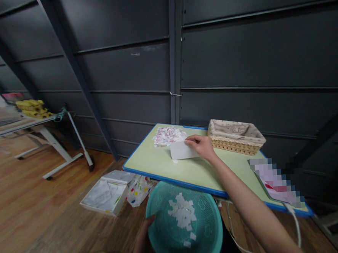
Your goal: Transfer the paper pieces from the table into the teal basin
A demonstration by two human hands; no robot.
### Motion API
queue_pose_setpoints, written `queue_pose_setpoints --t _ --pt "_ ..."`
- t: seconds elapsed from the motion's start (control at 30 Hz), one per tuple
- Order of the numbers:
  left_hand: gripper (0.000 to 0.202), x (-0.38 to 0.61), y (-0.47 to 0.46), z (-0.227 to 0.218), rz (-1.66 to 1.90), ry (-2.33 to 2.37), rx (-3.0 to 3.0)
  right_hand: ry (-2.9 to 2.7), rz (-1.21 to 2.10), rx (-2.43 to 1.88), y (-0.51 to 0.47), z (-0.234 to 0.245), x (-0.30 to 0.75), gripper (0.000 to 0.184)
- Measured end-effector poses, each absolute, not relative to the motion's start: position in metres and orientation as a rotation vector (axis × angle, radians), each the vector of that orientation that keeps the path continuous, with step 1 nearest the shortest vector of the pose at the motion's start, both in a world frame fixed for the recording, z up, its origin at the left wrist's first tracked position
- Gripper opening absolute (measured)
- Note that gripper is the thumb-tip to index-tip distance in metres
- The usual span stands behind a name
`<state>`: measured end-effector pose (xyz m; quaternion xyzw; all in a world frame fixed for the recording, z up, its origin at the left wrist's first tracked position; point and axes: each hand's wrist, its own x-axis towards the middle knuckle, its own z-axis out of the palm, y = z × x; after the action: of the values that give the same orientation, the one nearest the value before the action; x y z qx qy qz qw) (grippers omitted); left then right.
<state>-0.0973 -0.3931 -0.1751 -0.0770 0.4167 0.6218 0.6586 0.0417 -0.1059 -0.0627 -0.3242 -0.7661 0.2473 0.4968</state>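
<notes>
My right hand (pixel 202 146) reaches across the pale green table (pixel 171 168) and pinches a white card (pixel 182 151) standing on edge. Just beyond the card lies a pile of small pink and white paper scraps (pixel 168 136). My left hand (pixel 148 229) grips the left rim of a teal plastic basin (pixel 186 226) held below the table's near edge. Several white paper scraps (pixel 182 213) lie inside the basin.
A wicker basket with cloth lining (pixel 235 136) stands at the table's back right. A blurred-out flat item (pixel 275 183) lies at the right, with a white cable (pixel 295 225) hanging. On the wooden floor sit a white box (pixel 108 193) and a dotted bag (pixel 138 189). Another table (pixel 20 124) stands far left.
</notes>
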Motion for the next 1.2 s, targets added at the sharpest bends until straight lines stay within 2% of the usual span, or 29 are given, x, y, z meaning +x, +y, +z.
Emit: queue_pose_setpoints --t 0.2,0.37,0.97,1.2 --pt "0.089 -0.101 -0.391 -0.176 1.504 1.060 -0.156 -1.785 0.611 -0.812 -0.093 -0.058 0.058 0.021" --pt "0.075 -0.106 -0.392 -0.178 1.505 1.078 -0.050 -1.857 0.644 -0.838 -0.091 -0.061 0.058 0.020" --pt "0.065 -0.119 -0.390 -0.183 1.546 1.029 -0.046 -1.909 0.809 -0.764 -0.102 -0.062 0.047 0.028" --pt "0.065 -0.114 -0.388 -0.156 1.554 1.051 -0.043 -2.003 0.926 -0.744 -0.102 -0.059 0.053 0.027"
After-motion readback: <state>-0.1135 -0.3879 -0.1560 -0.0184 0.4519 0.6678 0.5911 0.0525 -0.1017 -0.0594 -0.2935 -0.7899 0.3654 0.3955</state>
